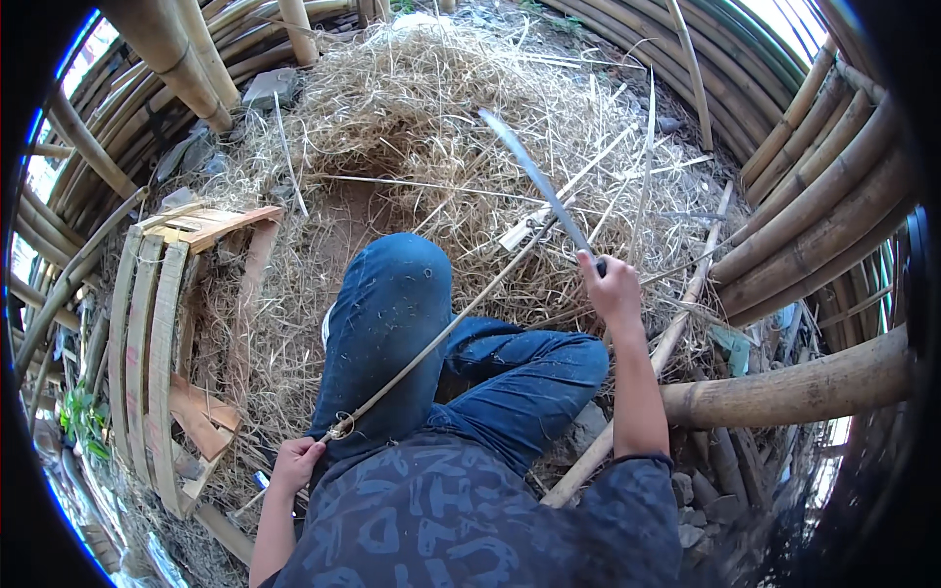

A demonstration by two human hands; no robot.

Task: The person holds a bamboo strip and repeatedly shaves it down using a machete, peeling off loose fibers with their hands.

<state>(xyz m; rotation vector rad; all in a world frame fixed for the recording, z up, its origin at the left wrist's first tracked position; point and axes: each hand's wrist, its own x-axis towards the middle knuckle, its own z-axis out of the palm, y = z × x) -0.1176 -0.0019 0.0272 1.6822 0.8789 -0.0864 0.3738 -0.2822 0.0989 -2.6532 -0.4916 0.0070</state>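
Note:
My left hand (294, 463) is closed on the near end of a thin bamboo stick (423, 351), beside my left thigh. The stick slants up and right across my bent leg, toward the pile of shavings. A small curl of shaving (341, 425) clings to it just above my fingers. In my right hand (616, 291), closed around a dark handle, is a long curved knife (534, 176). Its blade points away and to the left, and crosses the stick's far part in this view; whether they touch I cannot tell. A short pale split bamboo piece (517, 235) lies near the crossing.
Straw-like shavings (412, 88) heap before my crossed legs. A slatted wooden crate (147, 343) lies tipped at my left. Thick bamboo poles (804, 377) stick in from the right, and stacked bamboo (676, 49) curves around the far side. Stones (270, 88) sit at far left.

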